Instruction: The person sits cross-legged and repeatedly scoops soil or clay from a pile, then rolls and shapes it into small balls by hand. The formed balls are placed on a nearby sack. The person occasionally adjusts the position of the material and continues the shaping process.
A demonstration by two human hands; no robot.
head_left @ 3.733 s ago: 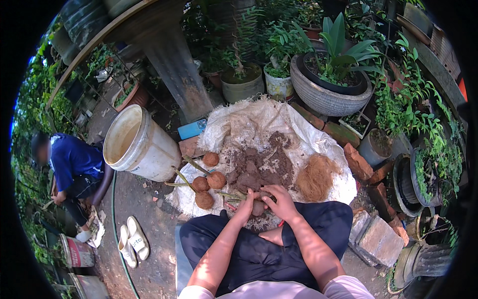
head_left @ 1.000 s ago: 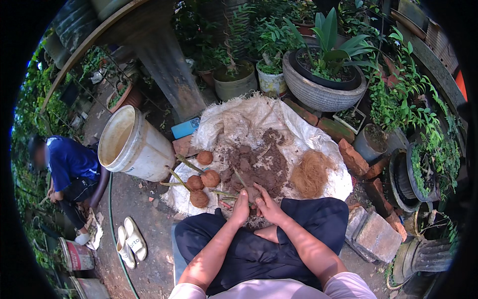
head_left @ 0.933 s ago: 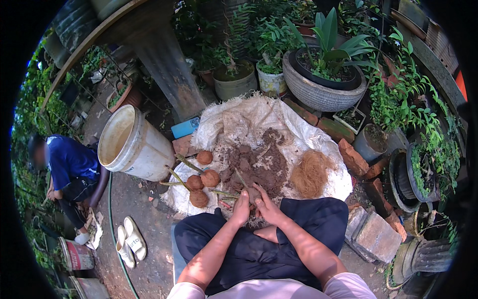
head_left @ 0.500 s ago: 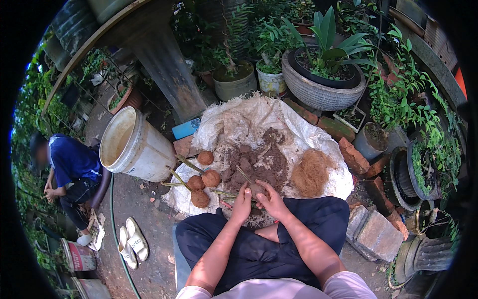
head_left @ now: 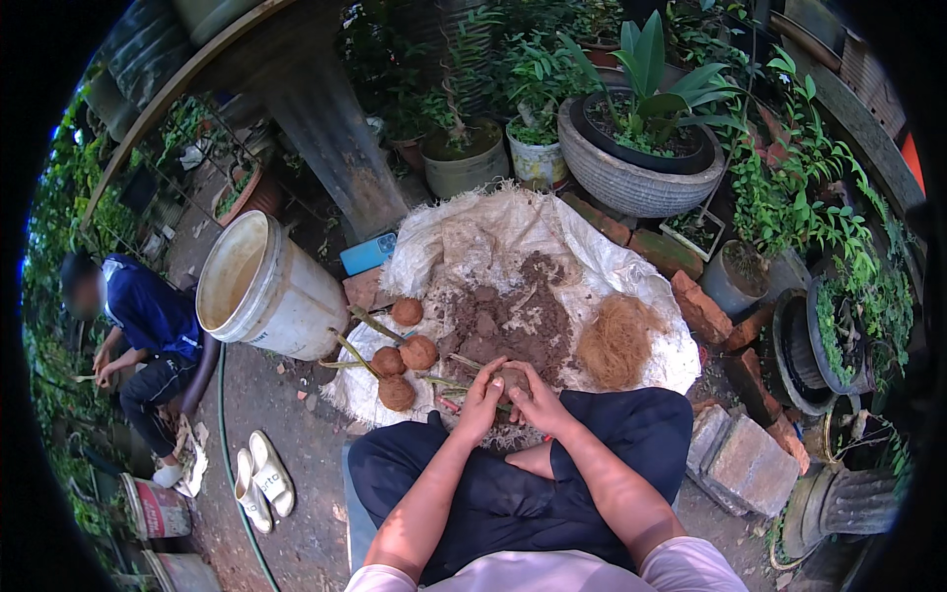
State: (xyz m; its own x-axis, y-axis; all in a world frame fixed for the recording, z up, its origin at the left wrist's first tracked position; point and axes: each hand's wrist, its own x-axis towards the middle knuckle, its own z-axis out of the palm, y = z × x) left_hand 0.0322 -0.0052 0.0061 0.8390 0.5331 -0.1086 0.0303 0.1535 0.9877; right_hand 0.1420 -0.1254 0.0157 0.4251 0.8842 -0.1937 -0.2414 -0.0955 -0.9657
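Note:
My left hand [head_left: 481,403] and my right hand [head_left: 538,403] are both closed round a brown soil ball [head_left: 513,378] above my lap. A thin green stem [head_left: 465,361] points out past my left fingers; its join with the ball is hidden. Just beyond my hands, loose dark soil [head_left: 513,321] lies on a white woven sack [head_left: 424,247]. Left of my hands sit several fibre-wrapped balls [head_left: 418,353], some with green stems standing out of them. A loose heap of brown coconut fibre [head_left: 619,343] rests on the sack to the right.
A dirty white bucket [head_left: 281,296] stands at the left, near a blue phone [head_left: 368,255]. Bricks [head_left: 701,309] and potted plants [head_left: 641,158] border the sack. A green hose [head_left: 225,444] and pale slippers [head_left: 264,479] are on the ground. Another person [head_left: 148,316] sits at far left.
The soil ball has turned in my hands, so its stem now leans lower and to the left. My fingers have wrapped further over it. The other person's head and hands have shifted.

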